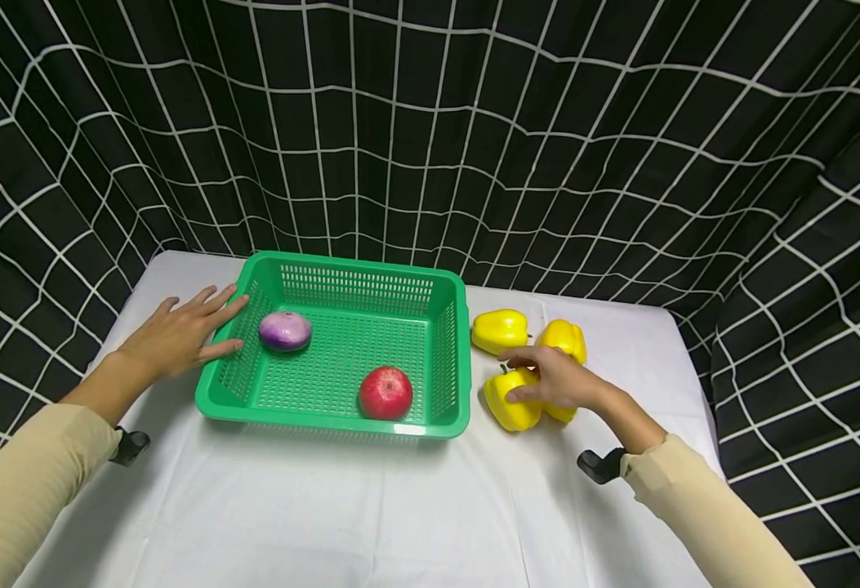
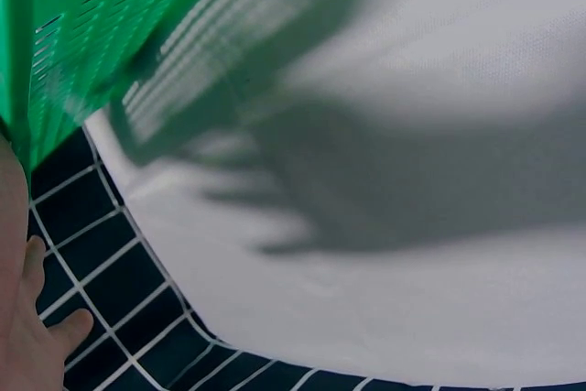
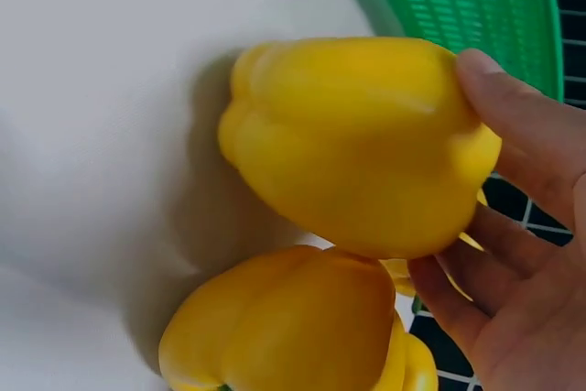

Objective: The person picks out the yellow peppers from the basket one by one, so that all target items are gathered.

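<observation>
My right hand [image 1: 560, 377] holds a yellow bell pepper [image 1: 509, 404] at its stem end, just right of a green plastic basket [image 1: 334, 425]. In the right wrist view, the thumb lies on one side of this pepper [image 3: 357, 148] and the fingers on the other. Right beside it sits a second yellow bell pepper [image 3: 284, 327], partly under my hand in the head view. My left hand [image 1: 180, 333] rests on the basket's left rim, fingers spread and fairly straight. Only an edge of that hand [image 2: 32, 345] shows in the left wrist view.
Inside the basket are a purple-and-white eggplant [image 1: 286, 331] at the left and a red pomegranate [image 1: 386, 393] at the front right. Two further yellow peppers, one left [image 1: 500, 331] and one right [image 1: 563, 336], lie behind my right hand. A black grid-patterned curtain [image 1: 400, 139] surrounds the white-covered table [image 1: 312, 506].
</observation>
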Demonstrator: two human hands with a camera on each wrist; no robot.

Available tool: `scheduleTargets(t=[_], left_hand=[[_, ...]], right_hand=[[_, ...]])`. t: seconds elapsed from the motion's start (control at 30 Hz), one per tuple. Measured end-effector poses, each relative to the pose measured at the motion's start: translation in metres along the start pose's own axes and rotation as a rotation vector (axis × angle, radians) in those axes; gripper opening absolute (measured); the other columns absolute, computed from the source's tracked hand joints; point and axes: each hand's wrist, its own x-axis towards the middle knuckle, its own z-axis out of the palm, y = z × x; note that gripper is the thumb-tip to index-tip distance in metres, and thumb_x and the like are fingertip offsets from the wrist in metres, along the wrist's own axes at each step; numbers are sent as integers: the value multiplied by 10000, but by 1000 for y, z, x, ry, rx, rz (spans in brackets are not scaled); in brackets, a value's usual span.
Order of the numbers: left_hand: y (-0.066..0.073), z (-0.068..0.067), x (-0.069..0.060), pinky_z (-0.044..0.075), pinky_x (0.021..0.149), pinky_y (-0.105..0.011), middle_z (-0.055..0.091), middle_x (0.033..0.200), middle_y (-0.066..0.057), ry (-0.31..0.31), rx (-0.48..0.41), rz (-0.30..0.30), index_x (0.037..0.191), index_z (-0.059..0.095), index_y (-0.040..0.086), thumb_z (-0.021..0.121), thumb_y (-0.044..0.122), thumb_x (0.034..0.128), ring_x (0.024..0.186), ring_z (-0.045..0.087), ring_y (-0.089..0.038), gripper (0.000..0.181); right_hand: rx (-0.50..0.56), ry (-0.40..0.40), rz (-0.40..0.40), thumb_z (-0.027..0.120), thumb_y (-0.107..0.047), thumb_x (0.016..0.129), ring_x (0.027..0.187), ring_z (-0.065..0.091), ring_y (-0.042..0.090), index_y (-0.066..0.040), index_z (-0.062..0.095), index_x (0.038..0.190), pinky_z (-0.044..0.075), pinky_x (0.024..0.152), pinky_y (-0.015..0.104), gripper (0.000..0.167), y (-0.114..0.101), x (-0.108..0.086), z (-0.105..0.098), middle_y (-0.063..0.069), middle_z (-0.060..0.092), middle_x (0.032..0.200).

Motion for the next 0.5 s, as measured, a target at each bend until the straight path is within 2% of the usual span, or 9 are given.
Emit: scheduleTargets(t=[0.23, 0.5], left_hand=[[0, 0, 0, 213, 1087, -737, 248, 1619, -180, 6, 7, 7, 1570, 304, 120, 549, 506, 986, 1463, 231, -445, 741], [-4, 0, 2, 196, 1101, -726, 226, 1623, -192, -14, 10, 24, 1581, 262, 113, 512, 525, 998, 1469, 210, -448, 757]], right_hand=[[25, 47, 21, 798, -227, 860, 1223, 568, 373, 22, 561, 1364, 442, 1043, 551, 610, 3, 7, 2, 211, 617, 1308], [18, 88, 20, 747, -217, 906, 1253, 538, 412, 28, 550, 1372, 417, 1047, 592, 563, 2, 2, -7, 205, 600, 1333]])
